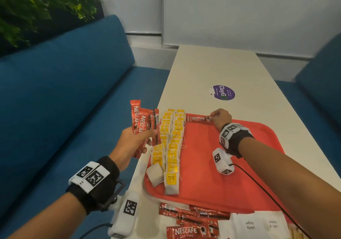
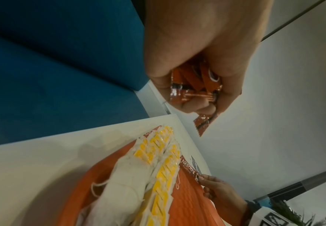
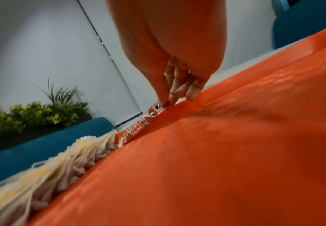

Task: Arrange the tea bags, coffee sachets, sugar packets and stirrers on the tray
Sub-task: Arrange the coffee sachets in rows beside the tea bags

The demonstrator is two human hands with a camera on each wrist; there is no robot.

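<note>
A red tray [image 1: 212, 174] lies on the white table [image 1: 217, 69]. Two rows of yellow-tagged tea bags [image 1: 170, 143] run along its left side. My right hand [image 1: 218, 118] pinches one end of a red coffee sachet [image 1: 197, 119] laid along the tray's far rim [image 3: 197, 104], its other end beside the tea bags [image 3: 81, 160]. My left hand [image 1: 136, 141] hovers left of the tray, off the table edge, gripping a fan of several coffee sachets [image 1: 143, 122]; the same bunch of sachets [image 2: 193, 85] shows in its palm.
More coffee sachets [image 1: 191, 218] and white sugar packets [image 1: 258, 224] lie on the table near the tray's front edge. A purple sticker [image 1: 223, 92] marks the table farther back. Blue sofas [image 1: 64, 91] flank the table; a cable [image 1: 267, 192] crosses the tray's right part.
</note>
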